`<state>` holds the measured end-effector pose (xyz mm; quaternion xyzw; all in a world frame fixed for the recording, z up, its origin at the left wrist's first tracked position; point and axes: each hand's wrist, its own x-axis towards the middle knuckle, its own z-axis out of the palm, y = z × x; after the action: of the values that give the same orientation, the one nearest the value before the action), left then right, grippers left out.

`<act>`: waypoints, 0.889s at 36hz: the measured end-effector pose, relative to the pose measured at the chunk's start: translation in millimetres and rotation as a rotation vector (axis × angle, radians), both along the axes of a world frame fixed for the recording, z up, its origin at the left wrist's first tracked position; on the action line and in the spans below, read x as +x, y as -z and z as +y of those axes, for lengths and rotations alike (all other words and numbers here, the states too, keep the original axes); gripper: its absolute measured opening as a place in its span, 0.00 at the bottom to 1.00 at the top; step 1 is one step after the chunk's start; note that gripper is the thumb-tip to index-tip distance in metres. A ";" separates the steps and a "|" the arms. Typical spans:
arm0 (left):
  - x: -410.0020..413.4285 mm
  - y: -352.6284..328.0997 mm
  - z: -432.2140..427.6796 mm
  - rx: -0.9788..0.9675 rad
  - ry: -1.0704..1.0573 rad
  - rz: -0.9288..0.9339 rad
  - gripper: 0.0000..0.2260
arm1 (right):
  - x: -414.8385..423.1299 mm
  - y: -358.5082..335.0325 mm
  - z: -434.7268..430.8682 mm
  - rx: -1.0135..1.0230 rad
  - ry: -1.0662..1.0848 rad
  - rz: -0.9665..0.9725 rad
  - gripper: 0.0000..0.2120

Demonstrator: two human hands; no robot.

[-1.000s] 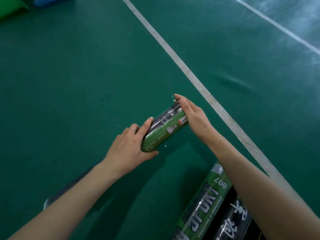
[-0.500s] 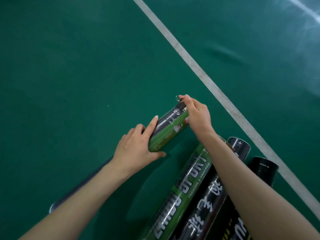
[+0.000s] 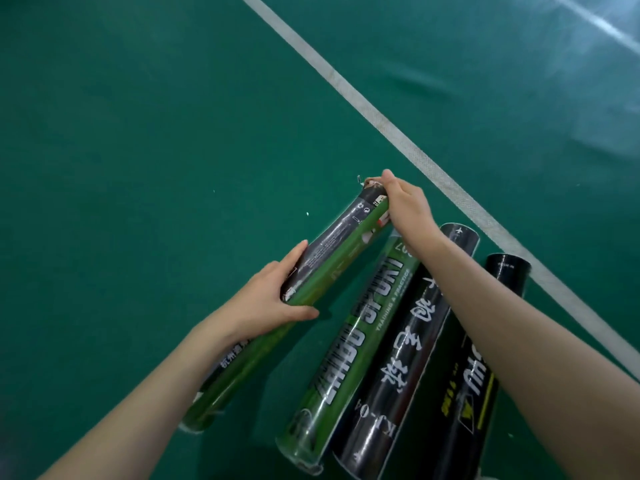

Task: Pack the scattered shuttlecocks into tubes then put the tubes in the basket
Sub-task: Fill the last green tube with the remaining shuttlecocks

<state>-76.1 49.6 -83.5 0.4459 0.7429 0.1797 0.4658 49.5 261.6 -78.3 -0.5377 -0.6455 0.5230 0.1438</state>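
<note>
Where the green floor [image 3: 138, 133] lies open left of the white line [image 3: 391, 129], three tubes [image 3: 405, 358] lie side by side at lower right, near that line; the held tube [image 3: 339, 244] slants just left of them; left hand [image 3: 266, 299] wraps its middle; right hand [image 3: 405, 206] grips its far end.

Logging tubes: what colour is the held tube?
The held tube is green and black; head view shows it.
</note>
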 end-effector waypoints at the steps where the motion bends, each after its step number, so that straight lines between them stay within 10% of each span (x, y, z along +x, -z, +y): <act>1: 1.8 1.8 -1.5 -0.001 -0.015 0.025 0.46 | 1.1 1.5 -1.6 0.021 0.014 -0.018 0.21; 14: 33.5 20.3 9.7 0.041 -0.203 0.056 0.43 | 45.8 28.8 -61.8 0.327 -0.090 -0.456 0.26; 21: 43.6 25.4 2.9 0.027 -0.149 0.050 0.32 | 65.8 26.2 -111.1 0.258 -0.141 -0.522 0.34; 32: 54.4 39.2 -52.5 -0.106 -0.160 -0.145 0.45 | 79.0 15.7 -183.7 -0.150 -0.304 -0.545 0.46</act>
<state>-21.7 -3.0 -122.7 0.3457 0.7489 0.2084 0.5256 128.4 77.9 -94.0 -0.5644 -0.6928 0.4215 -0.1543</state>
